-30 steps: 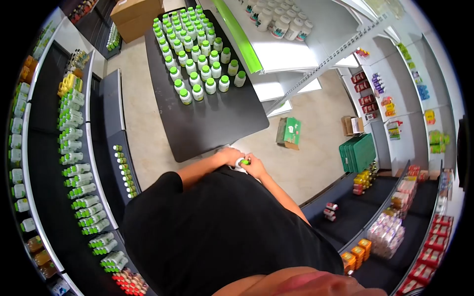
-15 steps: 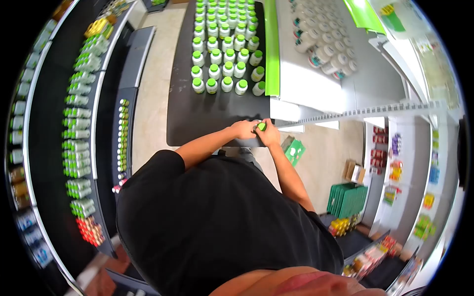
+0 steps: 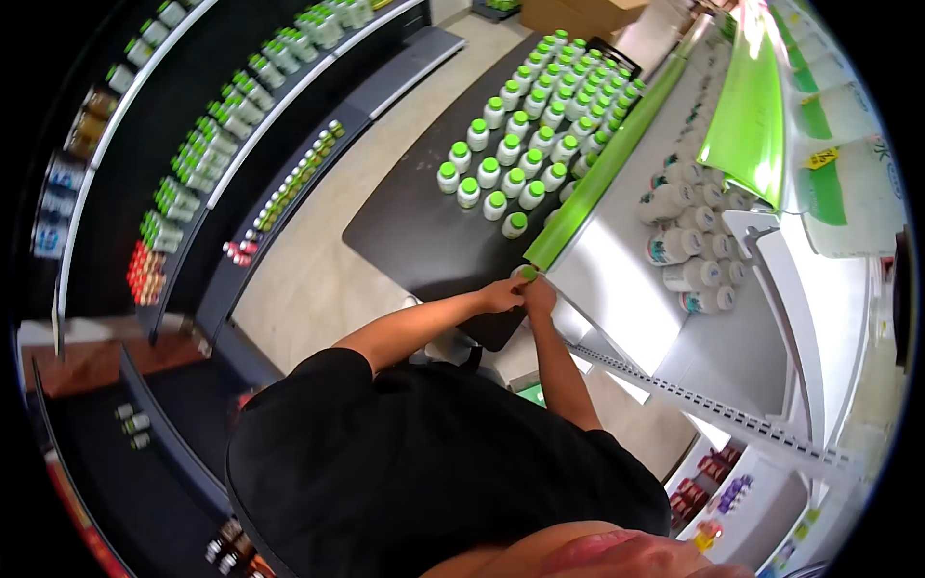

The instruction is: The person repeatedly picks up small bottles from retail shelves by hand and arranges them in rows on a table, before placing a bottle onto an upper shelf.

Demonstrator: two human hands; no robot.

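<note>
Fingers (image 3: 514,287) of left hand (image 3: 501,295) and right hand (image 3: 541,298) clasp a green-capped bottle (image 3: 528,274) by the worktop (image 3: 414,246) edge, droppable if they slip.

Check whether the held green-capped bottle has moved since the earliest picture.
Yes: the bottle has moved closer to the near end of the green shelf strip.
</note>
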